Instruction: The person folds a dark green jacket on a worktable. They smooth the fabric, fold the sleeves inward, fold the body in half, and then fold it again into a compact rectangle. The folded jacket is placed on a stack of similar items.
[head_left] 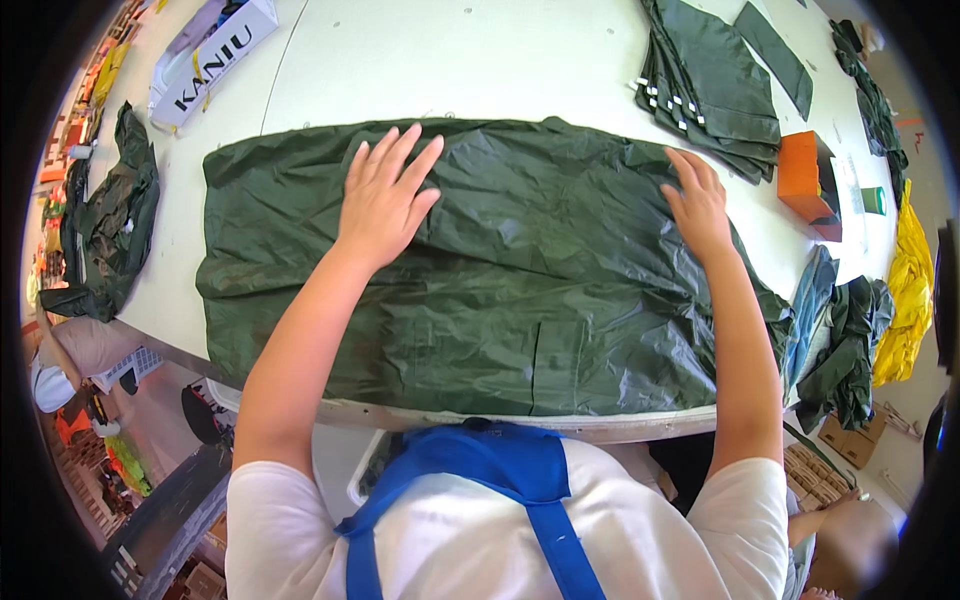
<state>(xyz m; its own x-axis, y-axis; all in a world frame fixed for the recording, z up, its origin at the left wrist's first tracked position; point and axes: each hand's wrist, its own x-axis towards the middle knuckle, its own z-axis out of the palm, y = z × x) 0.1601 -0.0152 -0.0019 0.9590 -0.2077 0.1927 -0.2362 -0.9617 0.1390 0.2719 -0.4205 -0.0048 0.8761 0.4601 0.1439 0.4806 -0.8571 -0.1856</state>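
A dark green waterproof garment (500,270) lies spread across the white table in front of me, wrinkled, with a pocket-like patch near its front edge. My left hand (385,195) rests on its far half, left of the middle, palm down with fingers spread. At the garment's far right corner, my right hand (697,205) lies with its fingers slightly apart and touching the cloth. Neither hand holds anything.
A stack of dark green pieces with white tags (700,90) lies at the far right. Nearby stands an orange box (805,180). A white printed box (212,65) is at the far left. Crumpled dark garments (118,215) sit at the left edge; yellow cloth (907,290) hangs at right.
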